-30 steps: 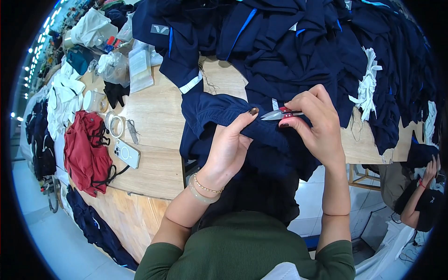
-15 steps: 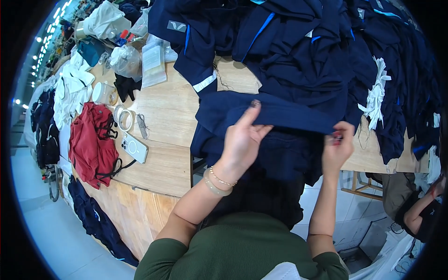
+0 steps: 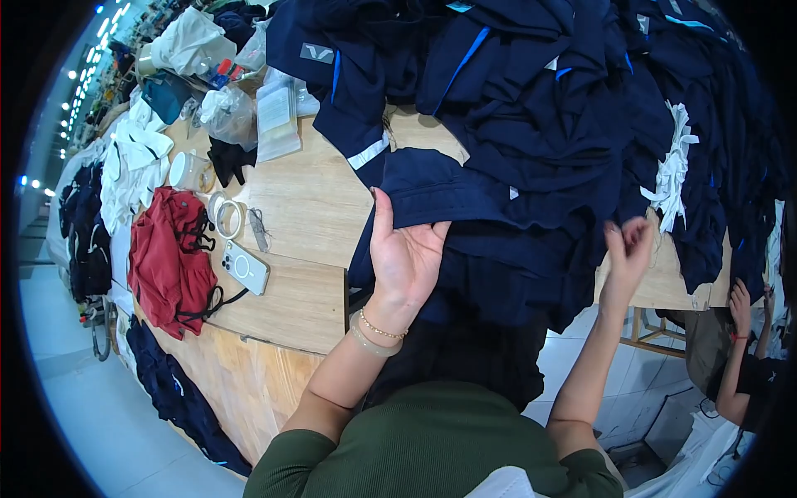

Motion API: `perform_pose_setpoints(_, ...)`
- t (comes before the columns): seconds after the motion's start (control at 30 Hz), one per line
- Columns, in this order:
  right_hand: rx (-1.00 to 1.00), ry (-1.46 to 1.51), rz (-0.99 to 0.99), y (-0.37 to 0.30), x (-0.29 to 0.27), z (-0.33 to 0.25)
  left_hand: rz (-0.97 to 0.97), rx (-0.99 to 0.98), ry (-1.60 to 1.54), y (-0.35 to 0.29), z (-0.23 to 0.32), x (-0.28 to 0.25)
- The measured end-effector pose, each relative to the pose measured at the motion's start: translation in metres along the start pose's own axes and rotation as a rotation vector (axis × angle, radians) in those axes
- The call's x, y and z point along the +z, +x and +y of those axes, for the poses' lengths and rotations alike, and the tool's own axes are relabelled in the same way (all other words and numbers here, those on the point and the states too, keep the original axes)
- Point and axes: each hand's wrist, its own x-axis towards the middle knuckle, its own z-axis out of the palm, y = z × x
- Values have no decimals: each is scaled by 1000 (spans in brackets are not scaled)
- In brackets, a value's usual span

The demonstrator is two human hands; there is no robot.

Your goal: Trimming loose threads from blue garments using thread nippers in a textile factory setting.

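Note:
A navy garment (image 3: 448, 195) with a stitched band along its folded upper edge lies in front of me, hanging over the table edge toward my lap. My left hand (image 3: 405, 261), palm up, grips the left end of the band; its thumb stands at the left and the fingertips run under the cloth. A small white tag (image 3: 513, 192) shows on the fabric to the right of it. My right hand (image 3: 628, 253) is raised beyond the garment's right end, apart from it. Its thumb is up and its fingers are loosely curled, with nothing visible between them.
A large heap of navy garments (image 3: 548, 108) covers the far side. White strips (image 3: 672, 170) hang at the right. On the wooden table (image 3: 307, 216) at left lie a red garment (image 3: 170, 257), a phone (image 3: 245, 266), tape rolls (image 3: 230, 220) and plastic bags (image 3: 228, 112). Another person's hand (image 3: 739, 307) is at far right.
The right hand has come off the garment's right end and moved right and slightly up. The left hand has shifted left and turned palm up, and the band's right side has sagged.

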Motion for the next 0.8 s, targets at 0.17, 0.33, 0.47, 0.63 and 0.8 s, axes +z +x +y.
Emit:
perform_pose_setpoints(0.17,532,821,-686,-49,43,-58,-72,-6,-2,-6,-17,-6)
perform_pose_setpoints(0.33,460,1107,-597,-22,83,-79,-272,58,839,-39,-45,-22)
perform_pose_setpoints(0.47,120,1467,-719,56,73,-80,-701,131,1382,-56,-3,-28)
perform_pose_setpoints(0.63,-96,957,-410,108,44,-158,34,955,2052,-32,25,-47)
perform_pose_setpoints(0.8,-280,673,-198,134,3,-173,-189,-174,1379,9,42,-97)
